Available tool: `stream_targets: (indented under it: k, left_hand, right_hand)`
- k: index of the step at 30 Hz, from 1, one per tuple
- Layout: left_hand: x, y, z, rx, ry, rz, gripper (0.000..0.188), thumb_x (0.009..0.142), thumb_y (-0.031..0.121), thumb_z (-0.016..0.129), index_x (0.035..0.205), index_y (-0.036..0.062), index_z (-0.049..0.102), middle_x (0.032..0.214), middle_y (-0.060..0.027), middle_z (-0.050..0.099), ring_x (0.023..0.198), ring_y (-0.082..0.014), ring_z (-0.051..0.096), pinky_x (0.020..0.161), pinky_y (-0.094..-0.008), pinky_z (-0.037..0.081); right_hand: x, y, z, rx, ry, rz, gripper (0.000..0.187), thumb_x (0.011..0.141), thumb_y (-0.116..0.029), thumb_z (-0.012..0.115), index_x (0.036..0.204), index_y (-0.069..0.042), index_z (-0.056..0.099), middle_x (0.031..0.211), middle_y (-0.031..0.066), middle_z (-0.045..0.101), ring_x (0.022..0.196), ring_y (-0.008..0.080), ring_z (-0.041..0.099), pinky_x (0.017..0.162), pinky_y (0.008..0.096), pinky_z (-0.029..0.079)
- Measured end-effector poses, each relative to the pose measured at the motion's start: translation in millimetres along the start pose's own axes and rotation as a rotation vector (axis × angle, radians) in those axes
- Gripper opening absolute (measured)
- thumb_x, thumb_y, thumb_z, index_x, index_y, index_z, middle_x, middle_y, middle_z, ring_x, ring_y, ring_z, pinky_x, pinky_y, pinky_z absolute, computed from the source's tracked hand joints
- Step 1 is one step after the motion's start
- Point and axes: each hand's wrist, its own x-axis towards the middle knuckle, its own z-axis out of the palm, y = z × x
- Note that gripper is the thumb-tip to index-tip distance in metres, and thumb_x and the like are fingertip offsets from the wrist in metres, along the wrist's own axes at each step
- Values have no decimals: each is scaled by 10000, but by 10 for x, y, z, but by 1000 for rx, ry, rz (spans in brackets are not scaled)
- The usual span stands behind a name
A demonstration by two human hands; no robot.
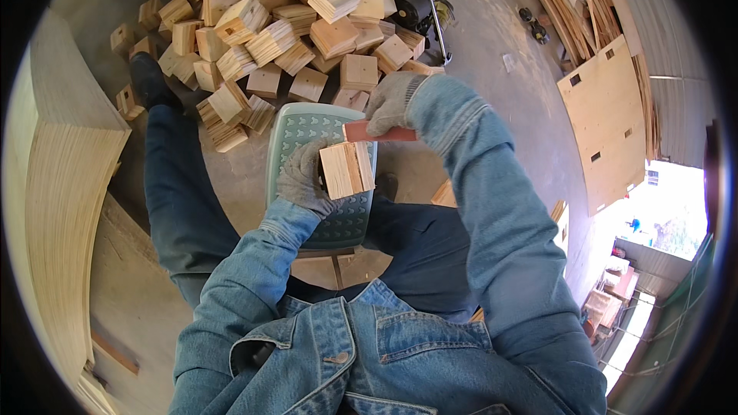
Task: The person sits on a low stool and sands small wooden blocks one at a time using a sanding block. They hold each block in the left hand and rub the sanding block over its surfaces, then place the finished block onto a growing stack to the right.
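Observation:
My left hand [304, 178], in a grey knit glove, is closed around the side of a squarish wooden block [340, 172] with layered grain. The block is held over a pale green plastic stool [307, 119] with a raised pattern on its seat. My right hand [390, 104], gloved too, grips a flat reddish-brown sanding block [393, 134] from above. The sanding block lies at the far top edge of the wooden block, and I cannot tell whether they touch. My right fingertips are partly hidden.
A big heap of wooden blocks [269, 42] covers the floor ahead. Beside it stands a dark power tool [415, 11] with a metal bar. A tall stack of plywood [65, 138] rises at left. Plywood panels [607, 123] and long boards lean at right.

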Motion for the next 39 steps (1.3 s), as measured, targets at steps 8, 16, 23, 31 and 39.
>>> stream_targets:
  k: [8, 16, 23, 31, 39]
  left_hand:
    - [-14, 16, -20, 4, 68, 40, 1039, 650, 503, 969, 1473, 114, 467, 1380, -146, 569, 1304, -337, 578, 1153, -434, 481]
    - [-22, -30, 8, -67, 28, 9, 1035, 675, 464, 962, 1500, 115, 445, 1427, -133, 570, 1333, -311, 573, 1176, -425, 468]
    - [-5, 21, 52, -98, -9, -54, 1023, 681, 410, 966, 1510, 111, 446, 1434, -121, 581, 1352, -289, 569, 1186, -407, 461]
    - [0, -377, 313, -91, -26, -6, 1041, 662, 375, 976, 1503, 83, 437, 1409, -132, 577, 1326, -302, 573, 1179, -403, 462]
    - [-49, 71, -11, -22, 73, -46, 1086, 591, 359, 1002, 1481, 85, 444, 1347, -168, 590, 1277, -364, 585, 1149, -423, 472]
  right_hand:
    - [239, -125, 49, 0, -57, 129, 450, 796, -359, 810, 1198, -159, 827, 1150, 116, 795, 1038, 280, 735, 948, 417, 558]
    - [-285, 23, 0, 111, 105, 37, 507, 776, -330, 829, 1213, -74, 806, 1155, 155, 778, 1083, 294, 728, 986, 412, 547]
    - [65, -78, 272, 124, 81, 134, 581, 775, -378, 825, 1282, -99, 774, 1277, 142, 751, 1145, 300, 711, 1019, 389, 535]
    - [-348, 101, 939, 550, 697, -1, 643, 948, -318, 796, 1478, -17, 592, 1372, 213, 695, 1326, 270, 639, 1112, 367, 494]
    - [-587, -117, 2260, 1515, 1068, -28, 648, 996, -247, 772, 1500, 70, 518, 1461, 205, 622, 1302, 262, 621, 1121, 363, 486]
